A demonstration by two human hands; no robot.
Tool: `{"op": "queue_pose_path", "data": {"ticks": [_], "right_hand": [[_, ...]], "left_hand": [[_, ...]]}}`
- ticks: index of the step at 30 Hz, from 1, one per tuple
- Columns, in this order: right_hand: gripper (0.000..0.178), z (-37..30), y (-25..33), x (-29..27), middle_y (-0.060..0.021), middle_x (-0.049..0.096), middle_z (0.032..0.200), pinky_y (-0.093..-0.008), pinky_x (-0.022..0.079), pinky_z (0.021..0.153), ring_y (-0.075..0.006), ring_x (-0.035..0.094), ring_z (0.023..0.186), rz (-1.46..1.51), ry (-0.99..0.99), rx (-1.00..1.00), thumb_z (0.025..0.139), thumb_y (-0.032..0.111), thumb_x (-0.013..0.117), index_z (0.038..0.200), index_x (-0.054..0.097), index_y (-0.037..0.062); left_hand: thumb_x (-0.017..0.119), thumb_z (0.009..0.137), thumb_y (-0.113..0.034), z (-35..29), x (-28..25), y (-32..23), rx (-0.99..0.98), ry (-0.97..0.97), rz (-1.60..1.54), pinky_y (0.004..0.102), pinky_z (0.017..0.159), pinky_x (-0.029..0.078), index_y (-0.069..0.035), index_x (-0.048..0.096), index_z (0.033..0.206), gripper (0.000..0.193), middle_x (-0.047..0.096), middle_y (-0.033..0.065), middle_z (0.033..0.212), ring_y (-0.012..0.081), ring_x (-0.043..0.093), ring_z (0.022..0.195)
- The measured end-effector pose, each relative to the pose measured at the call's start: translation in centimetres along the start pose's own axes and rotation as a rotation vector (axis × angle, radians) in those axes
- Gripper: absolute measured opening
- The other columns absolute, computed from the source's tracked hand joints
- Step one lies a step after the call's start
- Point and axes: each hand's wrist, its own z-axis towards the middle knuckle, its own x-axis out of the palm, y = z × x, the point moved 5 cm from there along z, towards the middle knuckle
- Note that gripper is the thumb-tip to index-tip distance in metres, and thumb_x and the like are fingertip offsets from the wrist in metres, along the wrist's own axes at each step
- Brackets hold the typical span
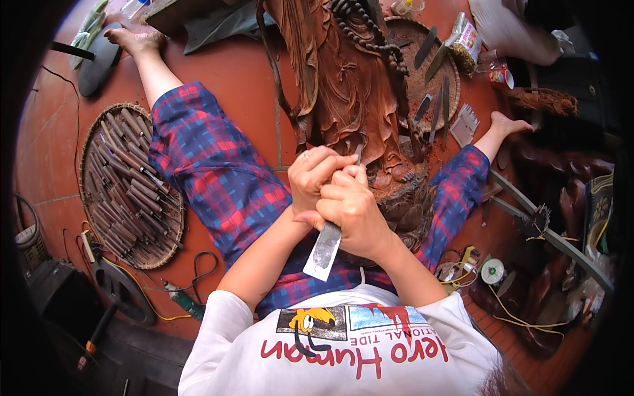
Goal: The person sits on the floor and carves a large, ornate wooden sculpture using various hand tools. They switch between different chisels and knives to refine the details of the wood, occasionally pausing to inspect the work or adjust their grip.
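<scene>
Both my hands close round a flat grey file [323,251], its wide end pointing toward my lap and its narrow tip at the carved wooden statue [337,99]. My left hand [316,177] grips near the tip, fingers curled. Pressed against it, my right hand [350,208] wraps round the middle of the tool. The statue is reddish brown, with draped folds and a string of carved beads [370,33]. It stands between my spread legs, its top cut off by the upper edge. My hands hide where the tip meets the wood.
A round woven basket [86,171] full of wooden-handled carving tools lies left. At the far right, another woven tray [454,72] carries flat files and wood dust. A green power tool [181,300] with a cable, a brush [465,125] and a white spool [493,270] lie on the red tiles.
</scene>
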Motion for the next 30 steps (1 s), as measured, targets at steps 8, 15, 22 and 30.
{"op": "queue_pose_path", "data": {"ticks": [8,15,22,30], "right_hand": [[0.037,-0.1,0.1,0.8,-0.0066,0.058,0.069,-0.0439,0.038,0.082,-0.0251,0.057,0.077,-0.131,-0.079,-0.006,0.082,0.037,0.073,0.064,0.062,0.0062],[0.039,-1.9,4.4,-3.4,-0.0044,0.056,0.069,-0.0384,0.043,0.074,-0.0229,0.058,0.072,-0.216,-0.157,0.002,0.084,0.04,0.071,0.067,0.057,0.0083],[0.032,-19.9,-8.2,-17.8,-0.0185,0.073,0.089,-0.0473,0.057,0.074,-0.0389,0.071,0.086,-0.51,-0.452,1.106,0.088,0.043,0.072,0.1,0.074,0.0132],[0.085,-32.7,-16.6,-12.8,-0.0303,0.068,0.108,-0.0522,0.053,0.091,-0.0469,0.066,0.105,-0.519,-0.424,1.491,0.084,0.062,0.067,0.141,0.05,0.0024]], "left_hand": [[0.083,0.065,-0.013,0.4,0.0,-0.3,-0.101,0.033,-0.046,0.0352,0.064,0.05,-0.01,0.077,0.087,0.023,0.065,0.0052,0.075,0.0218,0.064,0.072],[0.081,0.079,-0.001,2.2,-4.0,-2.4,0.142,-0.122,0.085,0.0376,0.095,0.05,-0.004,0.069,0.121,0.045,0.065,0.0127,0.12,0.0278,0.063,0.11],[0.066,0.096,-0.039,-2.7,-18.1,13.9,-0.462,-0.032,0.791,0.0498,0.115,0.031,-0.014,0.039,0.153,0.068,0.03,0.0306,0.156,0.0448,0.034,0.142],[0.062,0.096,-0.045,-9.7,-14.5,6.8,-0.447,0.159,0.752,0.0542,0.117,0.026,-0.017,0.029,0.158,0.075,0.011,0.037,0.159,0.0528,0.023,0.145]]}}
